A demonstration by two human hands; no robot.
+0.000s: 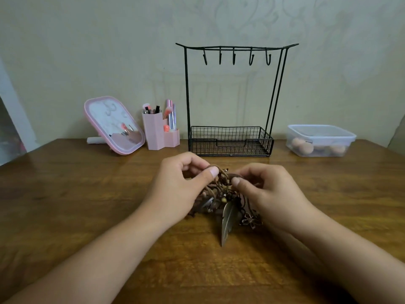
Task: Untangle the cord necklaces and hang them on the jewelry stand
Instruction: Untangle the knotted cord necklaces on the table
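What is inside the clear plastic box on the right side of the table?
Inside the clear plastic box, several rounded peach-coloured pieces lie on the bottom; they look like makeup sponges. The lid is on and the walls are cloudy, so their exact number cannot be told.

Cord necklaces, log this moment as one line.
step: untangling | left hand: pinches cord necklaces | right hand: pinches same tangle | jewelry stand: hooks bare
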